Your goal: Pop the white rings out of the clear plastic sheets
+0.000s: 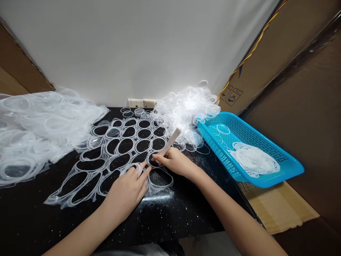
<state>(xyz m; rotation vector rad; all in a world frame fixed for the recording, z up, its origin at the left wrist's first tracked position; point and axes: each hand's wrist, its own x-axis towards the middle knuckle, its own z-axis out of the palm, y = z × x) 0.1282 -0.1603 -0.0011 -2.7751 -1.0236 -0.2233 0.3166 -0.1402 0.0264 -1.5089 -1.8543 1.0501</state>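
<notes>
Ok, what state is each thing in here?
Translucent plastic ring sheet: spread out
Pale flat stick-like tool: held tilted
Right bare hand: closed around tool
Left bare hand: resting on sheet
Translucent plastic sheets at left: heaped
Loose whitish rings: piled
Blue perforated plastic basket: partly filled with rings

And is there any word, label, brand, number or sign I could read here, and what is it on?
No words, brands or numbers are legible.
Brown cardboard on the right: two framed pictogram signs; any print along their tops is too small to read.
</notes>
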